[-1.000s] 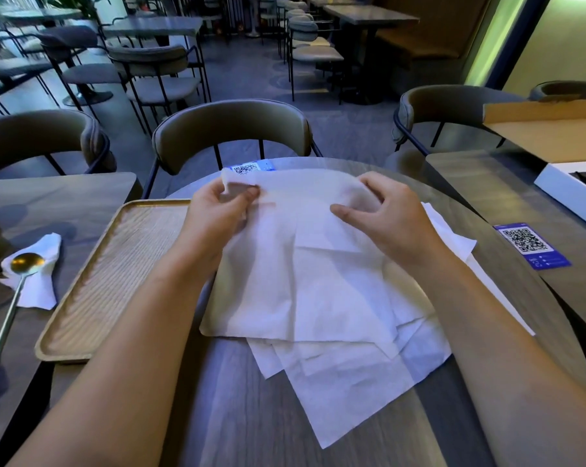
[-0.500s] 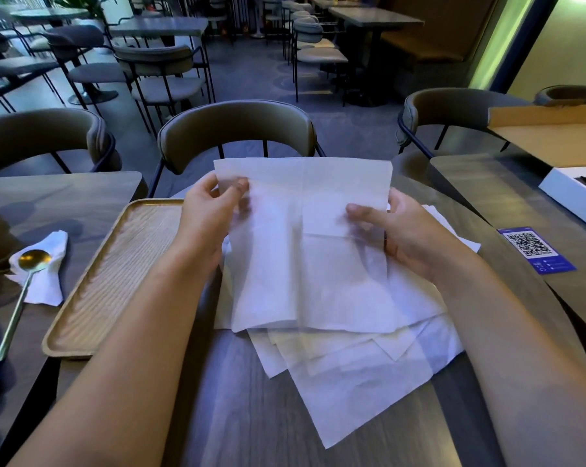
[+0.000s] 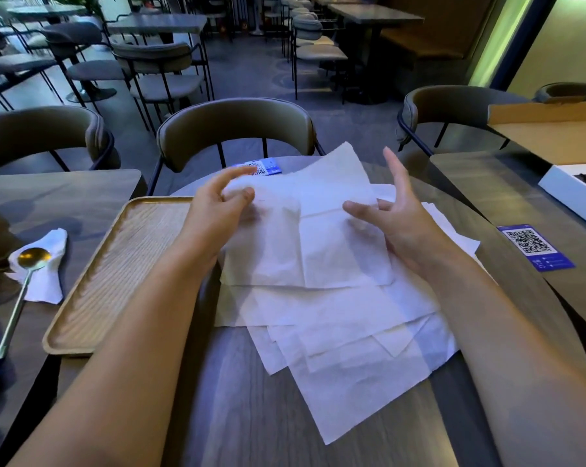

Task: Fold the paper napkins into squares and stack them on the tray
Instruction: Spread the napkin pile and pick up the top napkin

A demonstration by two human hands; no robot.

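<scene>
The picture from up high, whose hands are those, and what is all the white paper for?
A person wears a camera on their head, so you see their own two arms. The left hand and right hand work on one paper napkin above a loose pile of napkins on the round table. The right fingers are spread; how firm the left grip is, I can't tell. The wooden tray beside them holds no napkins yet. A spoon lies further left.

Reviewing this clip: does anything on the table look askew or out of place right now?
Yes. The loose napkins under the hands lie fanned at different angles, with one corner reaching toward the near table edge. The top napkin sits skewed, its far corner lifted. The tray holds no folded squares yet.
</scene>
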